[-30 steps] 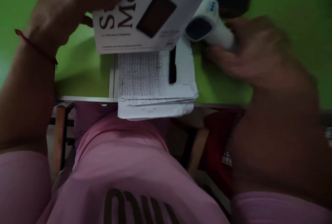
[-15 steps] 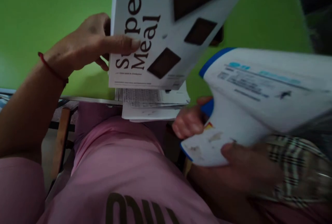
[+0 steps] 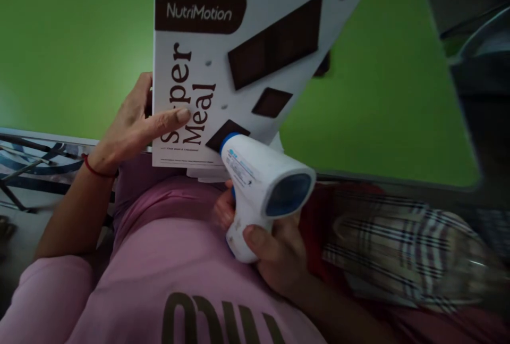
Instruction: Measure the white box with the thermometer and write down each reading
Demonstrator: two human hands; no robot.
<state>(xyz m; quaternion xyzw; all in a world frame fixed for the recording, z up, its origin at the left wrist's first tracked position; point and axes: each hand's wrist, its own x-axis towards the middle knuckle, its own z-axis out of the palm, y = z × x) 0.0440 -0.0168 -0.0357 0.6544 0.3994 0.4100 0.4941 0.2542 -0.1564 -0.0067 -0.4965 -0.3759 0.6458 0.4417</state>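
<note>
My left hand (image 3: 137,126) holds a white NutriMotion "Super Meal" box (image 3: 179,73) by its left side, thumb across the printed front and the other fingers behind it. My right hand (image 3: 274,251) is wrapped round the handle of a white and blue infrared thermometer gun (image 3: 251,184). The gun's blue-rimmed nose points left at the lower part of the box and overlaps it in view; I cannot tell whether they touch. Its dark oval screen faces back to the right. Some papers (image 3: 201,174) show under the box's lower edge.
The box stands over a green tabletop (image 3: 398,105) with a pale edge. A dark object (image 3: 323,65) lies partly hidden behind the box. Plaid fabric (image 3: 382,248) is at the lower right, under see-through plastic. Thin dark metal legs (image 3: 24,174) show at the left.
The thermometer gun has swung left and away from the camera, towards the box's lower part. My left hand and the box sit lower and slightly further left, with more of the front showing.
</note>
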